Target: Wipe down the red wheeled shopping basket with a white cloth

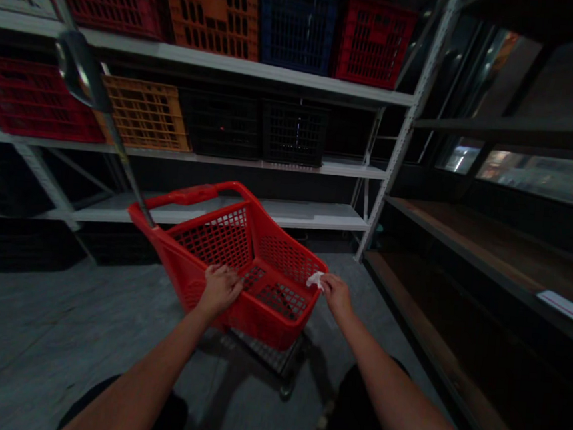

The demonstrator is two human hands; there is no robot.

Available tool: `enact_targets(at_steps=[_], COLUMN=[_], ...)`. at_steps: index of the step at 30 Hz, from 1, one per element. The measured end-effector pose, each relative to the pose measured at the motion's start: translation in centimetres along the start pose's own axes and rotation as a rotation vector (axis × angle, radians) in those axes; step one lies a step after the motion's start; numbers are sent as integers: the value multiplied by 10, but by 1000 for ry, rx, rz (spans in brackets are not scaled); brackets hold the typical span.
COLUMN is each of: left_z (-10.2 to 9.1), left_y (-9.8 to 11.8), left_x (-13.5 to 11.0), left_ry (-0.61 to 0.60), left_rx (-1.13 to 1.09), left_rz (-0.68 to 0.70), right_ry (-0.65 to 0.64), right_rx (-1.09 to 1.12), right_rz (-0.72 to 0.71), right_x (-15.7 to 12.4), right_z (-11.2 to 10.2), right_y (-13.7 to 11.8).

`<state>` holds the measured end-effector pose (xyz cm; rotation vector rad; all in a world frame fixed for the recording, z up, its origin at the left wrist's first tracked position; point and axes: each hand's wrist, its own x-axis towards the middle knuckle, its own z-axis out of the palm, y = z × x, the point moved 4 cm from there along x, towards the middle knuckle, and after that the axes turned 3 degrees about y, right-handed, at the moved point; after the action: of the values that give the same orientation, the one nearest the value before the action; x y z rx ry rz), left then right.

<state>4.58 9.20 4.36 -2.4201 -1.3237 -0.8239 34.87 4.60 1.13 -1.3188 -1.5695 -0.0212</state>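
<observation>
A red plastic shopping cart (277,324) stands on the floor in front of me, its basket showing nothing inside. My left hand (220,288) is closed over the basket's near rim. At the cart's right corner, my right hand (334,291) pinches a crumpled white cloth or tissue (315,280) against the rim. The cart's handle (188,195) lies at the far left end, away from both hands. A metal pole with a dark grip (84,73) rises from the cart's left corner.
White metal shelves (239,64) behind the cart carry several plastic crates, among them an orange crate (211,11) and a blue crate (298,25). Brown shelving (494,250) runs along the right, with a white card (561,305) on its edge. Concrete floor (122,314) surrounds the cart.
</observation>
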Motion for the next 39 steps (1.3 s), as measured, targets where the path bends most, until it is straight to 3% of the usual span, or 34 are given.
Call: enact_targets(at_steps=[3,9,11,13,15,18,21,24,26,29,31,35,39], left_z=[0,-3,-3,-3,-1,1,-4,-13,-12,5,19,26,19], left_y=[-1,-17,-22,-26,-30,-37,-38,-16,18,78,106,114,96], left_x=[1,-1,-1,-1,1,8,14,10,0,-21,-35,-50,-52], left_ry=[-8,-41,-71,-107,-133,-136,-100,-10,1,-135,-244,-306,-308], left_rx=[-7,-5,-5,-12,-25,-38,-21,25,38,29,76,102,104], left_rz=[4,29,49,68,76,64,21,-72,-85,-64,-88,-148,-129], right_ry=[30,-133,-189,-208,-187,-154,-105,-20,10,-15,-61,-130,-123], right_rx=[3,135,155,125,60,-14,-47,-55,-38,0,49,127,97], right_rz=[34,-21,-88,-166,-210,-198,-176,-97,-45,-30,-72,-194,-266], right_x=[0,-62,-67,-56,-35,-4,6,-1,-10,-32,-48,-63,-43], right_z=[1,17,18,16,11,4,3,8,14,28,39,51,39], right_y=[1,-74,-84,-74,-49,-7,11,6,-7,-40,-64,-86,-60])
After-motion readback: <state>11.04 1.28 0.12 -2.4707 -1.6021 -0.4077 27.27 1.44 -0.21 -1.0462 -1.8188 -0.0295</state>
